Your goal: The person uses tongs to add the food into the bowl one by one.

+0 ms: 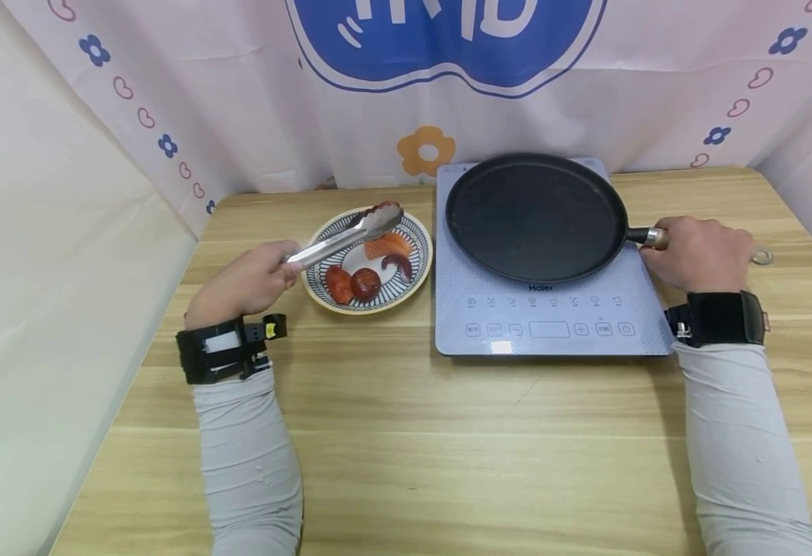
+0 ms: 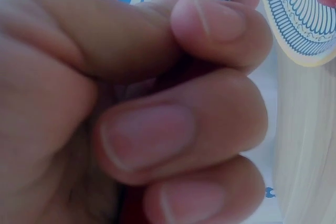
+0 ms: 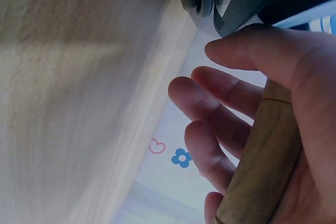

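My left hand [image 1: 242, 286] grips metal tongs [image 1: 333, 247]; in the left wrist view its curled fingers [image 2: 157, 135] hide most of them. The tong tips are over the far part of a patterned plate [image 1: 323, 297], with a dark red piece [image 1: 387, 205] showing at them. On the plate lie an orange, salmon-like slice [image 1: 387, 245], a curled purple piece [image 1: 399, 266], a round dark red piece [image 1: 366, 284] and a red piece [image 1: 339, 283]. My right hand [image 1: 701, 255] holds the wooden handle [image 3: 268, 145] of a flat black pan [image 1: 538, 216], fingers loosely curled round it.
The pan sits on a white induction cooker [image 1: 552, 340] with touch controls along its front. Both stand on a wood-grain table [image 1: 482, 455]. A printed curtain [image 1: 253, 100] hangs along the table's back edge, and a pale wall [image 1: 52, 232] is at the left.
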A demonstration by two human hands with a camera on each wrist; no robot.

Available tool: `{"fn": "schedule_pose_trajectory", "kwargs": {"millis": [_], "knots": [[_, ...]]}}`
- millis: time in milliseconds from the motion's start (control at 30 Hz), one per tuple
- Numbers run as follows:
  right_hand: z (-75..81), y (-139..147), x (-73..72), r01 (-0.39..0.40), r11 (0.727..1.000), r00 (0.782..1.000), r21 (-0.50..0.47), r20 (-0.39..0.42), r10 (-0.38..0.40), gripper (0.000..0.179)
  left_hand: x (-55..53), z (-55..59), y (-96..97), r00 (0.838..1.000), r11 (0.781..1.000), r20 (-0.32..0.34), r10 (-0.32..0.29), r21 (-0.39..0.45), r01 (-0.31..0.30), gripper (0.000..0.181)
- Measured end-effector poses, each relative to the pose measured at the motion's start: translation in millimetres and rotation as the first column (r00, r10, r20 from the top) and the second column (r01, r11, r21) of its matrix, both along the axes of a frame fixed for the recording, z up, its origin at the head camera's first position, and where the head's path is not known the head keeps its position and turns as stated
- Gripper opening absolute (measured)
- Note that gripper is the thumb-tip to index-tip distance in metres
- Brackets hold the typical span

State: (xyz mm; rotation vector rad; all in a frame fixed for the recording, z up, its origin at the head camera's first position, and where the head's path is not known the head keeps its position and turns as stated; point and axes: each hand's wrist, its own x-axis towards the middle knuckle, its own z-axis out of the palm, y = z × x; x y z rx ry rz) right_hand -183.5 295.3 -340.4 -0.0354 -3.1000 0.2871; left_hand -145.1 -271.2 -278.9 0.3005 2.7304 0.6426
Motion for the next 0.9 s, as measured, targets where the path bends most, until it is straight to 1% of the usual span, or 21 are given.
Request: {"fn": "schedule_pose_trajectory", "kwargs": {"millis": [200,500,700,900], "knots": [[0.2,0.4,-1.3,0.003,1.000,1.000,0.003,0.007,-0.003,0.023,0.1,0.5,2.3,1.000,1.000,-0.024,-0.020,0.007,0.020,0.017],[-0.5,1.1,-0.4,-0.001,1.000,1.000,0.001,0.007,0.001,0.023,0.0,3.9,5.5,0.999,1.000,-0.035,-0.027,0.000,0.027,0.019],[0.0,1.4,0.1,-0.003,1.000,1.000,0.003,0.015,0.003,0.023,2.2,5.8,8.9,0.999,1.000,-0.053,-0.011,0.001,0.011,0.019],[0.3,0.4,0.3,-0.006,1.000,1.000,0.006,0.015,0.006,0.023,2.5,6.4,10.5,0.999,1.000,-0.046,-0.003,0.002,0.003,0.020]]}}
